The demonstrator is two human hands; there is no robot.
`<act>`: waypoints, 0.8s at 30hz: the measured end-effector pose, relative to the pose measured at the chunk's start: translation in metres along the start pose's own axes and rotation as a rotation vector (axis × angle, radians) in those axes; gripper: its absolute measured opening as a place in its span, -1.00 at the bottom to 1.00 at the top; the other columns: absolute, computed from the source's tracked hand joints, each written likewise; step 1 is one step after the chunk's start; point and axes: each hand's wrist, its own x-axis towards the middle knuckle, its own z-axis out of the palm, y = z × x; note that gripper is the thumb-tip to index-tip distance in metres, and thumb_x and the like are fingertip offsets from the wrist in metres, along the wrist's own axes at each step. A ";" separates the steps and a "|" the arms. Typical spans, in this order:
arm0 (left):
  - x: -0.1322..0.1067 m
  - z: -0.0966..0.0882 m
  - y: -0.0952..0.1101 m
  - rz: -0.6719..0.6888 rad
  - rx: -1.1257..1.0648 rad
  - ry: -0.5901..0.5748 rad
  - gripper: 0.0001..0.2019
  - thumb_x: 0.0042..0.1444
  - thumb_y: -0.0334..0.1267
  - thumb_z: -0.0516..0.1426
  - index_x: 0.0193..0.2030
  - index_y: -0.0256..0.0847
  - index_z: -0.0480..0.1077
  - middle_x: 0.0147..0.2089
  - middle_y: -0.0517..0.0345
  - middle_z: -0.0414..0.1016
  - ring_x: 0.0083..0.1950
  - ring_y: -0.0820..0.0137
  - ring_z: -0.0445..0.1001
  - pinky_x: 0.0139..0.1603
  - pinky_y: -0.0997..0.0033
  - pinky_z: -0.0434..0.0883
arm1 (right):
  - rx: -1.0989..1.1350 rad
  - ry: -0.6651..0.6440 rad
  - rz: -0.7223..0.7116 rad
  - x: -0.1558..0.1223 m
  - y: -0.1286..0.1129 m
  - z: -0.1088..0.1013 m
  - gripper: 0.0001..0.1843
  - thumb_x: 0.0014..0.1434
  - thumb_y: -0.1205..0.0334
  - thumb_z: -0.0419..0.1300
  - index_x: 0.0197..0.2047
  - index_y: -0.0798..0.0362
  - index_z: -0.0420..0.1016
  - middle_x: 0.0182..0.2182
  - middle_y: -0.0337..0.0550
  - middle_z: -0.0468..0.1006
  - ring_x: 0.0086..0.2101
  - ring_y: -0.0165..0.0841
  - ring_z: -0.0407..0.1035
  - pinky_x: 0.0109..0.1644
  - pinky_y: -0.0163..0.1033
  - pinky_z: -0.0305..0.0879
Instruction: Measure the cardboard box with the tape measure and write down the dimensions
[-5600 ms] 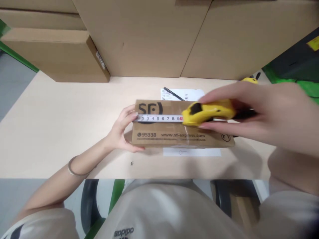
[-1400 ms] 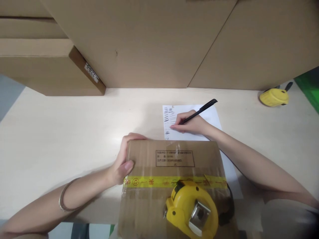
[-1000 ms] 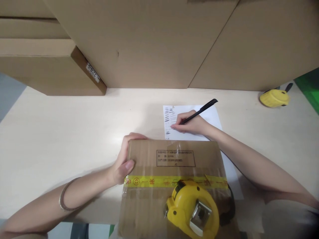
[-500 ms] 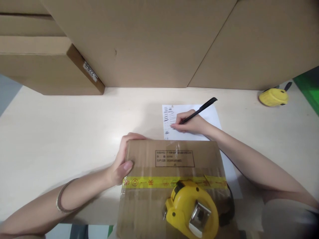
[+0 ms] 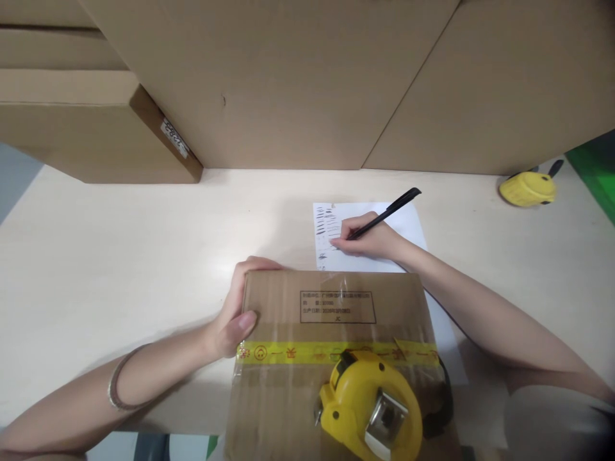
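My left hand (image 5: 240, 310) grips the far left corner of a taped cardboard box (image 5: 283, 403), its thumb on the top face and its fingers over the far edge. A yellow tape measure (image 5: 358, 394) with a metal clip lies on that box, beside a strip of yellow printed tape (image 5: 302, 352). Beyond the box, my right hand (image 5: 368, 235) holds a black pen (image 5: 391, 206) slanted up to the right, its side resting on a white sheet of paper (image 5: 410, 224). Handwritten strokes run down the sheet's left side. The pen's tip is hidden by my fingers.
Large cardboard boxes (image 5: 288, 96) stand along the back of the pale table (image 5: 120, 256). A smaller carton (image 5: 106, 137) with a written label is at the back left. Another yellow tape measure (image 5: 527, 187) lies at the far right, near the table edge.
My right hand and the pen have shifted very slightly to the right on the paper. My left hand, the box and the tape measure look almost unmoved.
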 end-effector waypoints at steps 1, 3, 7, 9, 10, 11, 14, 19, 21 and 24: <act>0.000 0.000 0.000 -0.004 0.003 0.006 -0.42 0.31 0.17 0.19 0.36 -0.05 0.34 0.23 -0.10 0.40 0.24 -0.07 0.50 0.08 -0.12 0.62 | -0.005 0.001 0.004 0.000 0.000 0.000 -0.57 0.14 0.02 0.44 -0.57 0.01 0.37 -0.67 -0.29 0.42 -0.59 -0.47 0.23 -0.46 -0.27 0.16; -0.001 0.000 -0.001 -0.009 0.003 0.016 -0.42 0.31 0.19 0.19 0.35 -0.05 0.35 0.23 -0.10 0.40 0.24 -0.08 0.50 0.09 -0.13 0.62 | -0.013 0.009 0.011 0.000 0.000 0.000 -0.56 0.15 0.00 0.43 -0.56 0.01 0.35 -0.66 -0.29 0.41 -0.58 -0.47 0.23 -0.46 -0.27 0.16; 0.000 0.001 -0.001 0.003 -0.003 0.011 -0.42 0.32 0.19 0.18 0.35 -0.04 0.34 0.23 -0.09 0.40 0.23 -0.06 0.51 0.10 -0.14 0.62 | -0.021 0.017 0.021 0.000 0.001 0.000 -0.59 0.14 0.05 0.40 -0.57 0.01 0.34 -0.66 -0.30 0.39 -0.57 -0.47 0.23 -0.47 -0.27 0.14; 0.001 0.001 -0.001 0.010 -0.008 0.003 -0.42 0.33 0.19 0.18 0.36 -0.05 0.34 0.23 -0.09 0.40 0.19 -0.04 0.52 0.08 -0.13 0.62 | -0.020 0.018 0.026 0.000 0.002 0.000 -0.62 0.13 0.08 0.39 -0.57 0.01 0.35 -0.66 -0.30 0.39 -0.58 -0.48 0.23 -0.48 -0.28 0.12; 0.001 0.001 -0.001 0.013 -0.011 0.001 -0.42 0.33 0.19 0.18 0.36 -0.05 0.34 0.23 -0.09 0.40 0.18 -0.03 0.53 0.08 -0.13 0.62 | -0.018 0.018 0.028 0.000 0.002 0.000 -0.62 0.13 0.09 0.39 -0.56 0.01 0.35 -0.65 -0.30 0.40 -0.58 -0.48 0.23 -0.48 -0.29 0.11; 0.000 0.001 -0.001 0.010 -0.014 0.000 -0.42 0.33 0.19 0.18 0.36 -0.05 0.34 0.24 -0.09 0.40 0.19 -0.04 0.52 0.10 -0.14 0.61 | -0.016 0.017 0.029 0.000 0.001 0.000 -0.63 0.13 0.10 0.39 -0.56 0.01 0.35 -0.66 -0.30 0.40 -0.58 -0.48 0.23 -0.48 -0.29 0.11; 0.000 -0.001 -0.001 0.003 -0.014 -0.003 -0.41 0.33 0.19 0.19 0.37 -0.06 0.34 0.25 -0.10 0.39 0.25 -0.08 0.50 0.15 -0.18 0.59 | -0.009 0.010 0.036 0.000 0.000 -0.001 -0.63 0.14 0.11 0.39 -0.56 0.01 0.34 -0.67 -0.31 0.39 -0.59 -0.49 0.21 -0.49 -0.29 0.10; -0.001 -0.001 -0.002 -0.012 -0.017 -0.018 -0.41 0.33 0.20 0.18 0.37 -0.01 0.32 0.25 -0.09 0.37 0.21 -0.05 0.52 0.07 -0.09 0.63 | -0.006 -0.001 0.042 -0.001 -0.005 -0.002 -0.60 0.16 0.10 0.40 -0.56 0.02 0.35 -0.67 -0.31 0.40 -0.59 -0.50 0.22 -0.48 -0.29 0.12; -0.001 -0.001 -0.003 -0.011 -0.024 -0.022 -0.41 0.33 0.21 0.17 0.38 -0.01 0.32 0.26 -0.08 0.37 0.21 -0.04 0.52 0.07 -0.08 0.64 | 0.001 -0.005 0.045 -0.002 -0.006 -0.002 -0.58 0.15 0.07 0.43 -0.57 0.02 0.36 -0.67 -0.31 0.39 -0.60 -0.50 0.23 -0.48 -0.29 0.14; -0.001 -0.001 -0.003 -0.002 -0.017 -0.018 -0.40 0.33 0.20 0.18 0.38 -0.03 0.31 0.26 -0.09 0.36 0.20 -0.04 0.51 0.08 -0.10 0.63 | 0.026 -0.012 0.059 -0.002 -0.007 -0.002 -0.55 0.13 0.01 0.46 -0.55 0.02 0.35 -0.67 -0.31 0.41 -0.62 -0.49 0.25 -0.52 -0.30 0.15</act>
